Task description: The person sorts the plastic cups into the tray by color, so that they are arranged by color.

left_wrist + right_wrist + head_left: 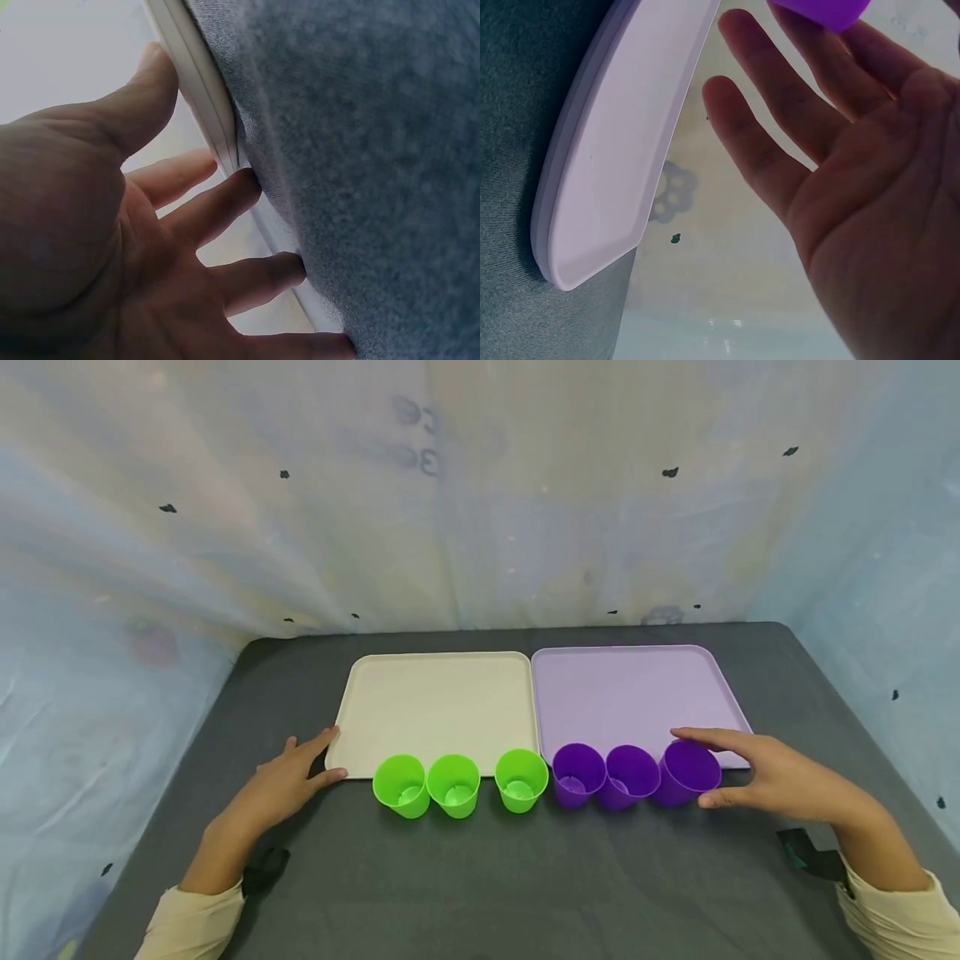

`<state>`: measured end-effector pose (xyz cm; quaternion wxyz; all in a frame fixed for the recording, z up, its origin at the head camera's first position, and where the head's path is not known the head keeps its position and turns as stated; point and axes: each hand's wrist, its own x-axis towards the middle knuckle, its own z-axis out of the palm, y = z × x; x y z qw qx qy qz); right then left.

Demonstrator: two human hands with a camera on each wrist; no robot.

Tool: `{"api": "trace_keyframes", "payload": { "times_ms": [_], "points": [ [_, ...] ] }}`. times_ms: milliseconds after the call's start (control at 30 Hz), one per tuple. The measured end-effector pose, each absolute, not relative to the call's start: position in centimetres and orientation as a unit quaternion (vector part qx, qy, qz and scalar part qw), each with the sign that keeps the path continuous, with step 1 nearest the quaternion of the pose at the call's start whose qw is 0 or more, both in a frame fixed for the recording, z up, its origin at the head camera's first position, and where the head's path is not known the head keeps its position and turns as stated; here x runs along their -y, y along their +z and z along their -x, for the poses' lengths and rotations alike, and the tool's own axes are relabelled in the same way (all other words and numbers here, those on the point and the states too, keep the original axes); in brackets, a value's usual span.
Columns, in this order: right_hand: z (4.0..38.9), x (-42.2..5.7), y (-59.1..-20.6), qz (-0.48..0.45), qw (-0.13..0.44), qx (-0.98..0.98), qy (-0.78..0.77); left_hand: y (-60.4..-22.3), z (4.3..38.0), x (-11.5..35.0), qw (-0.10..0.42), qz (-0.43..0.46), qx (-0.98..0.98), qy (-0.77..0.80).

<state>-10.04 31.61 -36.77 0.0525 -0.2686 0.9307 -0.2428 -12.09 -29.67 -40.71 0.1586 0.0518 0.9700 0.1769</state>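
Three green cups, a left one (401, 787), a middle one (453, 787) and a right one (521, 781), stand in a row along the near edges of two trays. The row continues with three purple cups, a left one (577, 777), a middle one (628, 778) and a right one (686, 774). My right hand (780, 777) is spread beside the right purple cup, index finger along its far side and thumb at its near side. In the right wrist view the other fingers extend fairly straight. My left hand (281, 781), fingers spread, rests at the cream tray's (435, 702) left edge.
A lilac tray (622, 689) lies beside the cream tray, edge to edge. Both sit on a dark grey cloth-covered table (480, 885). A pale printed sheet (480, 527) hangs behind the table and along its sides.
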Motion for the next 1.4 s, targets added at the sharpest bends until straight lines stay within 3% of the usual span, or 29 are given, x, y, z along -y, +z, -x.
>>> {"api": "trace_keyframes", "payload": {
  "times_ms": [300, 933, 1400],
  "points": [
    [10.3, -31.5, -37.1, 0.273, 0.059, -0.930, -0.238, -40.8, 11.9, 29.5, 0.119, -0.050, -0.982, 0.136],
    [10.1, -30.9, -36.3, 0.266, 0.014, -0.926, -0.268, -40.9, 11.5, 30.2, 0.127, -0.049, -0.982, 0.131],
    [10.5, -31.2, -37.0, 0.196, -0.010, -0.937, -0.290, -40.6, 12.3, 30.5, 0.060, -0.097, -0.985, 0.132]
  ]
}}
